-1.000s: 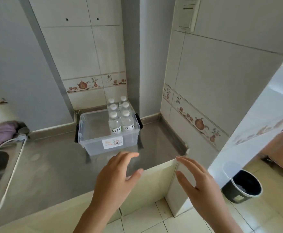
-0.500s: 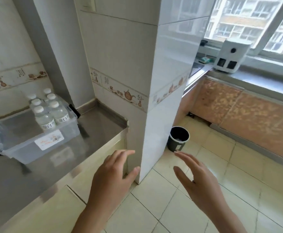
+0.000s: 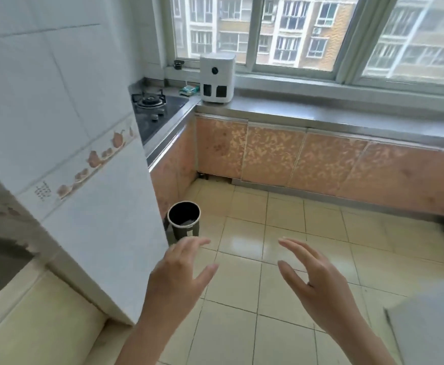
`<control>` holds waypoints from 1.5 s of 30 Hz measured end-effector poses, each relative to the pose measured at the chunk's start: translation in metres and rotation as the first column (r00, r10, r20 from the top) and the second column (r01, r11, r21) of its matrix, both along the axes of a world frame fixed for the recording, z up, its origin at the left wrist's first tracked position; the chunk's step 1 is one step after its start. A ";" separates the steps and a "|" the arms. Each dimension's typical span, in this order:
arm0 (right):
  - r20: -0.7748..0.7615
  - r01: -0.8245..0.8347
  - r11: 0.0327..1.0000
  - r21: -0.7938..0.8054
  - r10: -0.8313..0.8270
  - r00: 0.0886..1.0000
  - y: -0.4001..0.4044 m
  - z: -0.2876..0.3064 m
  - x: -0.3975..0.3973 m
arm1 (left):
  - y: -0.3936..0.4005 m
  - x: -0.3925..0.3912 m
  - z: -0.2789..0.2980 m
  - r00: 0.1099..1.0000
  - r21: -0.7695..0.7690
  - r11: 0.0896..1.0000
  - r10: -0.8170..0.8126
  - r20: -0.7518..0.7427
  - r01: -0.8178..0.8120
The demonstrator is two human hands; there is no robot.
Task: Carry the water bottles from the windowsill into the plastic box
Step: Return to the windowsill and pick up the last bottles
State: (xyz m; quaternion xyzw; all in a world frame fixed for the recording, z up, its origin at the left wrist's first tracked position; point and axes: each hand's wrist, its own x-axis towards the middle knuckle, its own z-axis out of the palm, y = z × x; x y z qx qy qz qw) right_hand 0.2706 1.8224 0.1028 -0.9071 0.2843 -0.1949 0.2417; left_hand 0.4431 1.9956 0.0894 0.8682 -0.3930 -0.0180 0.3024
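Both forearms cut off at bottom edge — small items by stove (image 3: 188,90) too blurry to ID.

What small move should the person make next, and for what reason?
Probably walk on toward the windowsill to look for more bottles. Both the left hand and right hand are open and hold nothing, and no bottle or box is in view.

Bright daylight, entering through the window (image 3: 321,35) at top. View outside slightly washed out, pale. Glare patch on the floor tiles (image 3: 244,243) just ahead of the hands. White tiled pillar (image 3: 65,127) evenly lit, its lower left side falls into shade. Bin (image 3: 184,219) interior dark. Soft motion blur overall; fingertips smeared. Wide-angle bend: window frame and counter (image 3: 347,119) edge curve toward the frame's borders.
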 end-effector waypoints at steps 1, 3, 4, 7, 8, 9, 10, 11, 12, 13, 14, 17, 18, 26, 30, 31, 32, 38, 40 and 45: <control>-0.004 0.023 1.000 -0.004 -0.023 1.000 -0.018 0.000 -0.009 | -0.022 -0.005 0.001 1.000 -0.009 1.000 -0.020 -0.007 0.020; -0.007 0.066 0.998 -0.012 -0.066 0.998 -0.053 -0.002 -0.025 | -0.064 -0.015 0.003 0.998 -0.026 0.997 -0.068 -0.018 0.067; -0.007 0.089 0.996 -0.011 -0.089 0.996 -0.069 -0.003 -0.032 | -0.084 -0.019 0.004 0.995 -0.031 0.995 -0.095 -0.021 0.095; -0.002 0.161 0.987 -0.006 -0.161 0.987 -0.112 -0.008 -0.048 | -0.138 -0.026 0.004 0.986 -0.031 0.986 -0.163 -0.029 0.162; 0.002 0.186 0.983 -0.003 -0.186 0.983 -0.126 -0.010 -0.052 | -0.155 -0.026 0.004 0.983 -0.028 0.983 -0.182 -0.029 0.182; 0.004 0.209 0.978 -0.004 -0.209 0.978 -0.139 -0.012 -0.055 | -0.173 -0.026 0.004 0.979 -0.022 0.979 -0.203 -0.029 0.202; 0.005 0.232 0.973 -0.003 -0.232 0.973 -0.152 -0.013 -0.057 | -0.192 -0.023 0.003 0.974 -0.014 0.975 -0.224 -0.030 0.223; 0.001 0.254 0.967 0.001 -0.254 0.967 -0.166 -0.015 -0.058 | -0.210 -0.020 0.002 0.969 -0.006 0.970 -0.244 -0.029 0.244; -0.004 0.277 0.961 0.008 -0.277 0.961 -0.181 -0.017 -0.058 | -0.230 -0.016 0.000 0.965 -0.001 0.965 -0.263 -0.022 0.263; -0.007 0.300 0.954 0.014 -0.300 0.954 -0.196 -0.018 -0.057 | -0.250 -0.012 0.000 0.960 0.001 0.960 -0.280 -0.014 0.280; -0.008 0.320 0.947 0.018 -0.320 0.947 -0.212 -0.020 -0.056 | -0.271 -0.007 -0.001 0.955 0.005 0.955 -0.298 -0.011 0.298; -0.007 0.379 0.925 0.035 -0.379 0.926 -0.264 -0.023 -0.050 | -0.338 0.007 -0.003 0.937 0.016 0.937 -0.349 -0.013 0.349; -0.005 0.397 0.917 0.038 -0.397 0.918 -0.283 -0.024 -0.048 | -0.361 0.013 -0.003 0.931 0.015 0.931 -0.364 -0.012 0.364; -0.003 0.567 0.823 0.045 -0.567 0.823 -0.421 -0.017 -0.032 | -0.548 0.055 0.011 0.857 0.020 0.857 -0.515 0.008 0.514; 0.006 0.635 0.770 0.060 -0.636 0.771 -0.482 -0.017 -0.035 | -0.631 0.053 0.013 0.808 0.009 0.808 -0.589 -0.001 0.589; 0.006 0.644 0.763 0.054 -0.645 0.764 -0.494 -0.016 -0.036 | -0.647 0.050 0.014 0.798 0.009 0.798 -0.603 -0.001 0.603; 0.005 0.660 0.748 0.062 -0.662 0.750 -0.512 -0.017 -0.040 | -0.670 0.046 0.011 0.781 0.018 0.781 -0.624 -0.006 0.624; -0.018 0.705 0.705 0.070 -0.706 0.708 -0.630 -0.028 -0.073 | -0.805 0.013 0.001 0.723 0.040 0.722 -0.691 -0.014 0.691; -0.039 0.711 0.700 0.075 -0.710 0.703 -0.674 -0.032 -0.089 | -0.850 -0.003 0.000 0.718 0.035 0.718 -0.696 -0.010 0.695; -0.053 0.704 0.707 0.065 -0.702 0.710 -0.784 -0.028 -0.123 | -0.959 -0.047 0.001 0.705 0.058 0.703 -0.709 -0.029 0.709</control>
